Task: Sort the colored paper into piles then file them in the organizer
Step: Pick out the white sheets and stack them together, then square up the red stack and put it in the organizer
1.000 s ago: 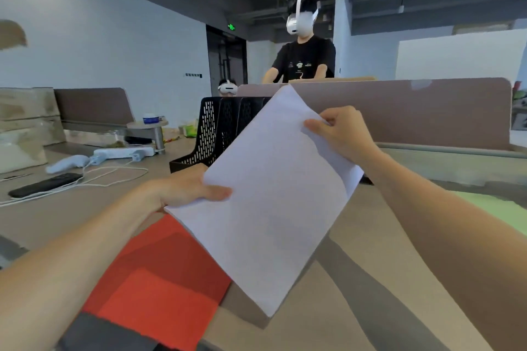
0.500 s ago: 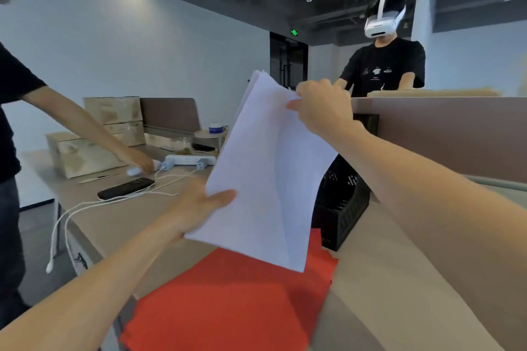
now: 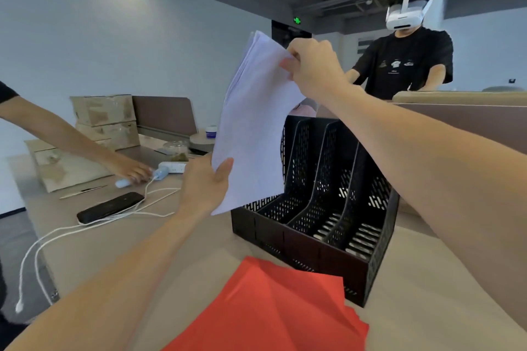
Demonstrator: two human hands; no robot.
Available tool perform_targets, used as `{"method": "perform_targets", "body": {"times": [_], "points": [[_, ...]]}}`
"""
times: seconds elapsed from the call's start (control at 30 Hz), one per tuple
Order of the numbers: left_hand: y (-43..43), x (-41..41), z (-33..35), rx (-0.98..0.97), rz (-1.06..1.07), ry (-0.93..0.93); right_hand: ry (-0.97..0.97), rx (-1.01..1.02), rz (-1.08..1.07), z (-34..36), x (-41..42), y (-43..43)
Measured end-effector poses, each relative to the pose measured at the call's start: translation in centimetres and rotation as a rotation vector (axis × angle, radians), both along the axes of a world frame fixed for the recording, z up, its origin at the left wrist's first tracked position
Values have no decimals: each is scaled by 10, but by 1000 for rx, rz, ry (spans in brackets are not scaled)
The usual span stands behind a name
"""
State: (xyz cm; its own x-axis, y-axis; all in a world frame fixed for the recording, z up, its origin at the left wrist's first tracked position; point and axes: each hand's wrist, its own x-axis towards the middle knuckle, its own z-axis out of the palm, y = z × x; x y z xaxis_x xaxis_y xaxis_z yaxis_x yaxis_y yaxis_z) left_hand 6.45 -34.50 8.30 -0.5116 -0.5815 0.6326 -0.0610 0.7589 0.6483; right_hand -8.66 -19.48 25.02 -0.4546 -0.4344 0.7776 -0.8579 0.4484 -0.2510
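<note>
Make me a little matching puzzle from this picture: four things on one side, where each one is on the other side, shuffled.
Things
1. pale lilac paper stack
2. red paper
3. black organizer
4. black phone

Places
A. lying on the desk by a white cable
B. held in the air by the left hand and right hand
C. flat on the desk, nearest the camera
D. standing on the desk just behind the red sheets

Pairs: 1-B, 2-C, 3-D, 4-A
</note>
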Motion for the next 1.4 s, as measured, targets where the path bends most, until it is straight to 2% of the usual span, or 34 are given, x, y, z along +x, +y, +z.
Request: {"method": "perform_targets", "body": {"times": [0.23, 0.43, 0.73, 0.93, 1.23, 1.4], "points": [[-16, -51, -17, -172, 89, -9, 2, -39, 29, -16, -40, -2], [-17, -79, -39, -300, 184, -135, 18, -17, -30, -36, -56, 1], [-18, -122, -61, -291, 176, -327, -20, 60, -65, -61, -79, 9], [-15, -129, -74, -166, 126, -481, -108, 180, 6, -83, -79, 15], [-10, -99, -82, -91, 78, -344, -72, 177, 11, -111, -60, 12], [0, -58, -89, -11, 44, -173, -96, 143, -7, -132, -34, 33]]}}
